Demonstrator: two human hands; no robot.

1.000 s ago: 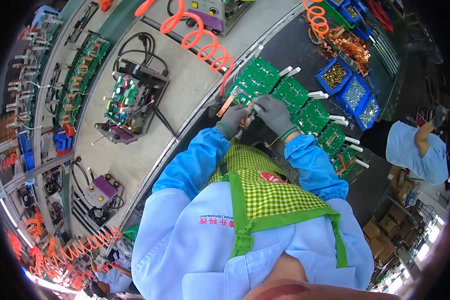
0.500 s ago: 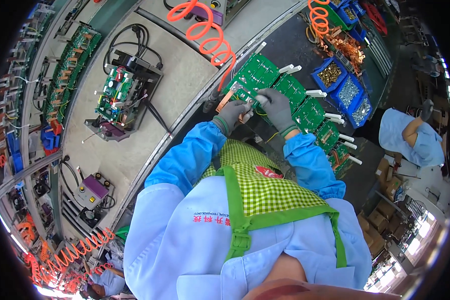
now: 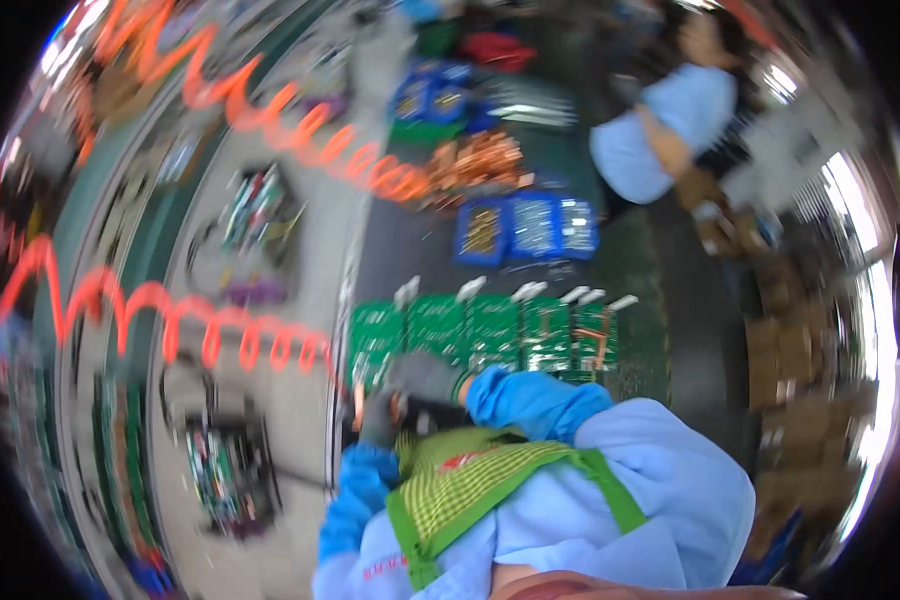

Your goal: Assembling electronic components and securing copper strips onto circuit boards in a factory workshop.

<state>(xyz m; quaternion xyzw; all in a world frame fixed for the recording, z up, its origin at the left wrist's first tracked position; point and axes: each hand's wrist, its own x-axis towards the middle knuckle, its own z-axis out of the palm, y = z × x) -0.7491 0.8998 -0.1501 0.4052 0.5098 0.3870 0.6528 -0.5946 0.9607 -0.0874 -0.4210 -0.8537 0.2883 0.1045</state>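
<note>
Motion smears this moment. In a grey glove, my left hand (image 3: 378, 420) is low at the near left end of a row of green circuit boards (image 3: 494, 325). Its fingers look closed, with a copper-coloured bit (image 3: 397, 405) showing at their edge; what they hold is too blurred to name. A copper strip (image 3: 359, 398) stands just left of that hand. My right hand (image 3: 420, 377), also gloved in grey, reaches left over the near edge of the leftmost boards. Its fingers are blurred, so their grip does not show. White pieces (image 3: 525, 291) stick out along the boards' far edge.
Beyond the boards sit blue bins (image 3: 482, 232) of small metal parts and a heap of copper pieces (image 3: 478, 160). An orange coiled hose (image 3: 210, 320) stretches in from the left. Electronic assemblies (image 3: 228, 470) rest on the left bench. A co-worker (image 3: 660, 130) is at the far right.
The whole view has swung, so the board row now runs nearly level and the bins lie straight beyond it. Both hands appear lower and further left, still close together.
</note>
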